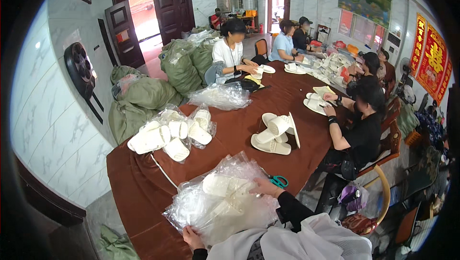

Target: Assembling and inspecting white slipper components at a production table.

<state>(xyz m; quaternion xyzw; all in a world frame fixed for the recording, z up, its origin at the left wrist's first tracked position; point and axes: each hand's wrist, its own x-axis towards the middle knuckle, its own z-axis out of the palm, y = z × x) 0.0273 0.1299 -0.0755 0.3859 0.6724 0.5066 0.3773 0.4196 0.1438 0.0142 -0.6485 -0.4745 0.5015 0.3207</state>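
Directly in front of me lies a heap of clear plastic bags [191, 202] at the table's near edge. A cream slide sandal [220, 184] shows in it, and a second sandal [229, 207] is partly veiled by the plastic. My left hand [192, 237] pinches the lower left edge of the plastic. At the right end of the upper sandal, my right hand [266, 187] has its fingers closed round it, partly over the film. Whether that sandal is fully inside a bag I cannot tell. Teal-handled scissors [278, 181] lie just beyond my right hand.
Bagged sandals [177, 130] are piled at the left of the brown-covered table [230, 135]. Loose sandals [275, 135] stand mid-table, more bags [220, 96] farther back. A co-worker [362, 126] sits at right with sandals; another [232, 51] sits at the far side. Green sacks [148, 97] line the left.
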